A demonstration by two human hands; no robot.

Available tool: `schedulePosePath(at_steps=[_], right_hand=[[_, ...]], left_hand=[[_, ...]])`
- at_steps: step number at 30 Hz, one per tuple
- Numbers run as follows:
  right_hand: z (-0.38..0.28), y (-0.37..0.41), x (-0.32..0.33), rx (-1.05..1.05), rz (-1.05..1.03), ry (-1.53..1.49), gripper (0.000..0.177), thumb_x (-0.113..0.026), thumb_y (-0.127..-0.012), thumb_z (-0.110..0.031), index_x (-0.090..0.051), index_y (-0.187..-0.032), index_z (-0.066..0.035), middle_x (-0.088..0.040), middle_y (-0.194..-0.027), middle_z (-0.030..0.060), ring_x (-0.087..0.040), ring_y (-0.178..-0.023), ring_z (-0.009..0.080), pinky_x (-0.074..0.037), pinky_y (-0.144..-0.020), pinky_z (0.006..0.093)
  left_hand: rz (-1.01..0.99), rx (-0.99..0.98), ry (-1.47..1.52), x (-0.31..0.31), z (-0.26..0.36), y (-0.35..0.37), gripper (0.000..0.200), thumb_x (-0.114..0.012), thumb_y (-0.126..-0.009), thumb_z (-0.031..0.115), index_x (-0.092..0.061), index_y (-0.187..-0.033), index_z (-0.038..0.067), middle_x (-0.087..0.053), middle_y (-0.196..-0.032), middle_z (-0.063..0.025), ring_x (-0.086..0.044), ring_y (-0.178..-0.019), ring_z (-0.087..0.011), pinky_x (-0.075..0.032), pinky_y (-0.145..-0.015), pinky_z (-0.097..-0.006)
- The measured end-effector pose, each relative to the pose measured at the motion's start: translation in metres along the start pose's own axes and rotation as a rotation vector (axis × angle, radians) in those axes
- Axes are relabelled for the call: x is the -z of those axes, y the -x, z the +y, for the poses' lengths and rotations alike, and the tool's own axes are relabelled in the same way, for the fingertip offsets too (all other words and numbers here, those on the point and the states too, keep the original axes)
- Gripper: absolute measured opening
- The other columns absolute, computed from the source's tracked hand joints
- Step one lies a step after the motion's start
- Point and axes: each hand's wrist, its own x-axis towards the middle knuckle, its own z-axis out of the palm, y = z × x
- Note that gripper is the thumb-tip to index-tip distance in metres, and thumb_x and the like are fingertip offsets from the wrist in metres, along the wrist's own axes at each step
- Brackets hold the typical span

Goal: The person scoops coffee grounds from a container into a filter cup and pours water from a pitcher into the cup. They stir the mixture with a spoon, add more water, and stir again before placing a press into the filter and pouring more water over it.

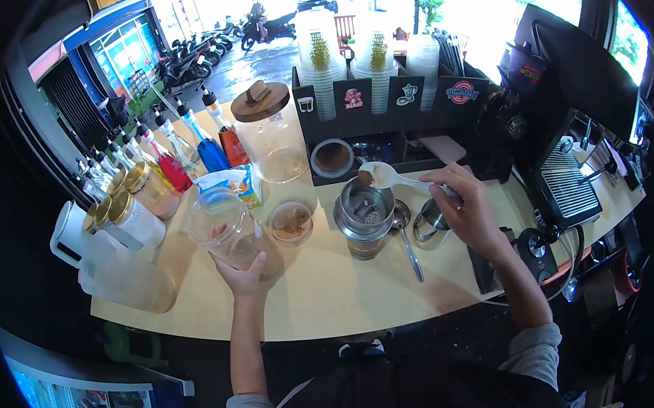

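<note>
My left hand [242,274] is wrapped round a clear plastic container [226,225], its wide rim facing up. My right hand [459,202] grips the handle of a white plastic spoon [401,177]. The spoon's bowl, with some brown powder at its tip, is over the rim of a metal drip coffee filter [366,218]. Beneath the filter is a glass [364,248], mostly hidden by it. A small clear tub of brown powder [292,223] stands between the container and the filter. Right of the filter lie a metal spoon [408,240] and a metal cup [430,221].
A lidded jar [271,143] and a black organizer [382,124] with stacked cups line the back. Syrup bottles [209,148], gold-lidded jars [140,188] and pitchers [128,282] stand left. An espresso machine [571,175] is at the right.
</note>
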Motion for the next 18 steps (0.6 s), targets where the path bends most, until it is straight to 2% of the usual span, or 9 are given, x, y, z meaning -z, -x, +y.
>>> schedulePosePath(at_steps=[18], right_hand=[[0.011,0.005,-0.003,0.052,0.091,0.013,0.02,-0.057,-0.086,0.005,-0.066,-0.102,-0.002,-0.051,-0.077,0.0059,-0.046,-0.062,0.0133,-0.037,-0.053,0.0257]], left_hand=[[-0.002,0.021,-0.011,-0.001,0.005,-0.001,0.106,-0.084,-0.059,0.021,-0.022,-0.142,-0.003,-0.04,-0.135,-0.0159,-0.04,-0.128,-0.026,-0.031,-0.109,-0.0392]])
